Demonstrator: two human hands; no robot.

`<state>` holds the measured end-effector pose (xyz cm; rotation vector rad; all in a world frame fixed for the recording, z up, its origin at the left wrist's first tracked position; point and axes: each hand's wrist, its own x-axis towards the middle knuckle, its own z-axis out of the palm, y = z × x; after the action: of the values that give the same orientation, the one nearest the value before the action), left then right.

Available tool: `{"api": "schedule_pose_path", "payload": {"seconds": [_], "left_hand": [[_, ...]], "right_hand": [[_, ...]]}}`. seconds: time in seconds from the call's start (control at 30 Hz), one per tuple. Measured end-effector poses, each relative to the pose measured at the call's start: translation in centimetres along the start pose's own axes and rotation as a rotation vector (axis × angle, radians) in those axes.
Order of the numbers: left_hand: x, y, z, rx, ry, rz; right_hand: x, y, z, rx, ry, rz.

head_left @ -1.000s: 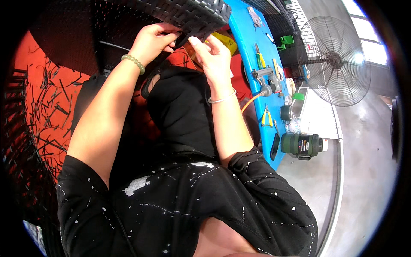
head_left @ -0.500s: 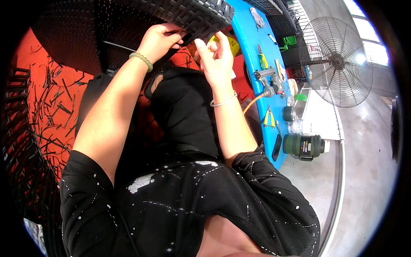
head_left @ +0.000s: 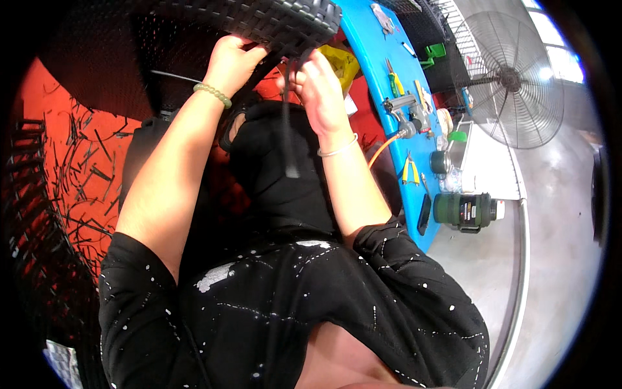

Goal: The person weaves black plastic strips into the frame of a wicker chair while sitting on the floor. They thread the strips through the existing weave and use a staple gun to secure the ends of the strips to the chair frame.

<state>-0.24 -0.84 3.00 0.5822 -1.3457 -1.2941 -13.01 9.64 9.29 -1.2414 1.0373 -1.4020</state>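
Overhead is a black woven wicker piece (head_left: 278, 24), its corner edge crossing above both hands. My left hand (head_left: 234, 63), with a green bead bracelet on its wrist, is pressed up against the underside of the woven edge. Its fingers are closed and their tips partly hidden, so what they grip cannot be made out. My right hand (head_left: 319, 92) is just below the corner with its fingers curled around a flat dark weaving strip (head_left: 289, 139). The strip hangs down in front of my leg, its lower end blurred.
To the right a blue bench (head_left: 371, 52) carries yellow-handled pliers (head_left: 411, 168), other pliers (head_left: 394, 79) and an air tool (head_left: 408, 110) with an orange hose. A green jug (head_left: 463, 211) and a large fan (head_left: 510, 80) are beyond. Strip offcuts litter the red floor (head_left: 97, 155).
The dark strip now hangs from my right hand, whose fingers have curled in from a raised, spread pose. My left hand has shifted slightly left along the woven edge.
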Motion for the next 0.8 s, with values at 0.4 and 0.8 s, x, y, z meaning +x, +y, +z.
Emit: {"api": "schedule_pose_path", "payload": {"seconds": [0.4,0.8], "left_hand": [[-0.4,1.3,-0.5,-0.322,-0.107,-0.304],[-0.9,1.9,0.2,-0.647,-0.206,-0.314]], "right_hand": [[1.6,3.6,-0.6,0.334,0.256,0.302],[2.8,5.1,0.7,0.255,0.289,-0.119]]}}
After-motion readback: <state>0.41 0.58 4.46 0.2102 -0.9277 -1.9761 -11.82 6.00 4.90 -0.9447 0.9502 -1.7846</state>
